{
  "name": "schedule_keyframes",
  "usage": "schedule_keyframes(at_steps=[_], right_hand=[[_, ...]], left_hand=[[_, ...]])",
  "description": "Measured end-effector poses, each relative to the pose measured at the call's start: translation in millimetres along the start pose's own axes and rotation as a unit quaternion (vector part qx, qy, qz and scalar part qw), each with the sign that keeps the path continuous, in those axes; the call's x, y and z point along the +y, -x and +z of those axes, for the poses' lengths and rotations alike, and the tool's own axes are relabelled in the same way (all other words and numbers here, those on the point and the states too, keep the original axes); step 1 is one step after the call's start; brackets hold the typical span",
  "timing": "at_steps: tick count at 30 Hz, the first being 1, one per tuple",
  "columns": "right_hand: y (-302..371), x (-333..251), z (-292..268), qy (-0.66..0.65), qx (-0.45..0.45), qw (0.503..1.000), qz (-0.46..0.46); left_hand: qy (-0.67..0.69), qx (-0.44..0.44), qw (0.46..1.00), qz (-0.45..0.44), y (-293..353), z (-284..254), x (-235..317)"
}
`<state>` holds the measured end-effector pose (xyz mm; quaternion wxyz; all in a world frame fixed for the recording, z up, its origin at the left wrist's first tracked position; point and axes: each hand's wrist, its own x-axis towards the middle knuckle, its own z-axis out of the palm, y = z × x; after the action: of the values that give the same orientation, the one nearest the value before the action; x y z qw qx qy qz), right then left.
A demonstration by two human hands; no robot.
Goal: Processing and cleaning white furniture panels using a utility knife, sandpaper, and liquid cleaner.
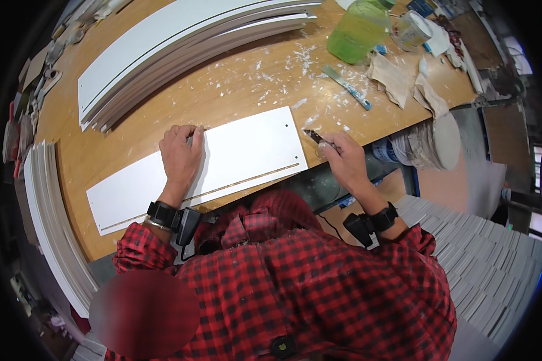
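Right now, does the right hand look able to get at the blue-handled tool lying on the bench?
Probably yes. The right hand already holds a small blade, so it would need freeing first. The blue-handled tool lies beyond it on the wooden bench, with only white scraps between and nothing standing in the way.

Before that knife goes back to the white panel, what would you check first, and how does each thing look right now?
1. Left hand flat on the white panel, pinning it: ok.
2. Right hand has a firm grip on the knife: ok.
3. Blade points away from the left hand: ok.
4. Panel fully on the workbench: not ok, its near edge seems to overhang.
5. Blade sharpness: cannot tell.
6. Green bottle well away from the panel: ok.
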<state>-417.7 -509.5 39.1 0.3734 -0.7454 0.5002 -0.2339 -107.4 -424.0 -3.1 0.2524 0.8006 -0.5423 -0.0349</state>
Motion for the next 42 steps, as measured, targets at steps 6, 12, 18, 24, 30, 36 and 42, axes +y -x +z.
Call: schedule_keyframes(at_steps=[6,12,18,24,30,36,42], right_hand=[[6.9,-5.5,47.8,0.126,0.077,0.983,-0.107],[46.9,-22.2,73.7,0.163,0.011,0.963,-0.213],[-9.8,3.9,16.3,0.113,0.071,0.989,-0.055],[-68.4,42.9,-27.1,0.120,0.129,0.983,-0.060],[-156.3,105.5,-79.9,0.122,0.305,0.944,-0.037],[-238.9,133.6,-129.8,0.212,0.334,0.904,-0.163],[-252.8,143.8,-140.4,0.338,0.106,0.929,-0.107]], left_hand=[[0.104,-0.087,0.988,0.071,-2.5,-17.3,4.1],[-0.089,-0.286,0.928,0.220,21.5,-65.4,-22.7],[-0.106,-0.330,0.916,0.204,21.7,-72.0,-23.3],[-0.122,-0.352,0.910,0.181,19.3,-69.7,-28.6],[-0.143,-0.284,0.947,0.029,10.3,-30.8,-6.2],[-0.160,-0.124,0.979,0.007,11.4,-8.4,16.2],[-0.130,-0.111,0.985,0.001,10.6,-9.8,17.3]])
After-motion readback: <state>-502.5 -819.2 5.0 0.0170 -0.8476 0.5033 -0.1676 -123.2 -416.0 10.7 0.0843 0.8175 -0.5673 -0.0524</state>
